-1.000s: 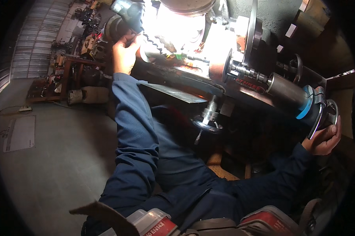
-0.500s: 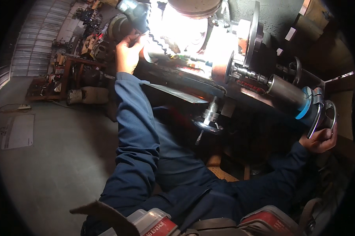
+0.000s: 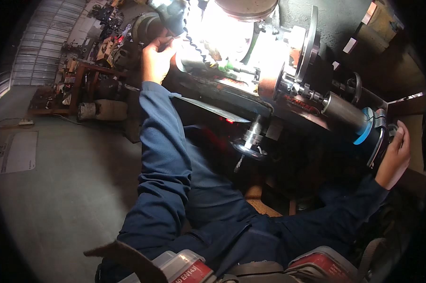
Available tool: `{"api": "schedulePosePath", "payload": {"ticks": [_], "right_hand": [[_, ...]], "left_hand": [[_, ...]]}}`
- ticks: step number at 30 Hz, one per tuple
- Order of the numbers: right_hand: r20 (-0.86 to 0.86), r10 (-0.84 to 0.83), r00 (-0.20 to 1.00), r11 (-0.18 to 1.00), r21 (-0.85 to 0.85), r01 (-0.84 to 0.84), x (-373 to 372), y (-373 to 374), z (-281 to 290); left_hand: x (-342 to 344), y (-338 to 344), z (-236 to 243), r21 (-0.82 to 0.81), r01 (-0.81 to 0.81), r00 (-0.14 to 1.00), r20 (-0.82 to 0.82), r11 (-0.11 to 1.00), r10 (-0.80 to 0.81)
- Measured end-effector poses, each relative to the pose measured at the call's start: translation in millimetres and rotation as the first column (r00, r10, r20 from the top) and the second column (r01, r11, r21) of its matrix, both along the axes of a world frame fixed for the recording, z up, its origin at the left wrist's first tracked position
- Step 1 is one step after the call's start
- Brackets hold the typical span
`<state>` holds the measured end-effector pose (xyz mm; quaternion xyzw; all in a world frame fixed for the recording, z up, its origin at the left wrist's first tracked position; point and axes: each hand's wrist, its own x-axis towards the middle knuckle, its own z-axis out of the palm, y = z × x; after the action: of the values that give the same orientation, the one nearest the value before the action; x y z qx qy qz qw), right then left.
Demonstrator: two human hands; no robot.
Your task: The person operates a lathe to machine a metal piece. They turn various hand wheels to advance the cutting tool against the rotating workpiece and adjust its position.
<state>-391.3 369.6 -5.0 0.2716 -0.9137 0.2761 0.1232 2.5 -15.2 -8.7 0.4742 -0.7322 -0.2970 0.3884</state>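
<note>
At the far left, a white sheet (image 3: 18, 152) lies on the grey floor (image 3: 76, 188). Next, the left hand (image 3: 156, 61) is raised at the left end of a bench-like machine, fingers bent beneath a grey, rounded housing (image 3: 173, 18). The fingertips are partly hidden; whether they grip anything cannot be told. A black coiled cord (image 3: 192, 43) hangs just right of the housing. Beyond it the surfaces are washed out by strong glare, so their finish cannot be judged.

Below the bed, a thin metal plate (image 3: 212, 108) juts out at a slant, its face dull and its edge bright. Right of it is a dark-rimmed handwheel (image 3: 249, 150) with a polished hub and a slim crank handle.

Further right, a brownish disc (image 3: 271, 78) stands at the inner end of a bright, stepped metal shaft (image 3: 307, 92). The shaft runs into a smooth, dull grey cylinder (image 3: 341, 112), which ends at a vivid blue ring (image 3: 365, 126) of even colour. A curved metal lever (image 3: 377, 150) sits just beyond.

At the extreme right, the right hand (image 3: 395, 154) is beside that end of the machine, fingers pointing upward and partly curled; its grip cannot be determined.
</note>
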Motion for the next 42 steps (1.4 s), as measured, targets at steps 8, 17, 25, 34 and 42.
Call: {"api": "schedulePosePath", "payload": {"ticks": [8, 17, 25, 34, 42], "right_hand": [[-0.542, -0.188, 0.819, 0.870, -0.479, -0.117, 14.8, 4.9, -60.3], [-0.692, -0.255, 0.675, 0.848, -0.495, -0.187, 6.9, 4.9, -81.8], [-0.622, -0.310, 0.719, 0.785, -0.594, -0.175, -2.5, 10.0, -112.8], [-0.527, -0.497, 0.689, 0.750, -0.661, 0.035, -0.9, 3.4, -141.2], [-0.538, -0.138, 0.832, 0.901, -0.417, -0.120, 22.1, 10.8, -63.4]], "left_hand": [[-3.4, -0.2, -0.7, 0.020, -0.005, 1.000, 0.006, 1.000, 0.005], [1.2, 0.4, 0.9, -0.135, -0.004, 0.986, 0.164, 0.991, 0.026], [2.6, -2.6, -2.2, -0.091, -0.028, 0.990, 0.138, 0.995, 0.040], [3.8, 1.8, 1.6, -0.100, -0.028, 0.989, 0.138, 0.995, 0.042], [7.4, -7.5, -10.6, -0.148, -0.006, 0.995, 0.101, 0.989, 0.021]]}}
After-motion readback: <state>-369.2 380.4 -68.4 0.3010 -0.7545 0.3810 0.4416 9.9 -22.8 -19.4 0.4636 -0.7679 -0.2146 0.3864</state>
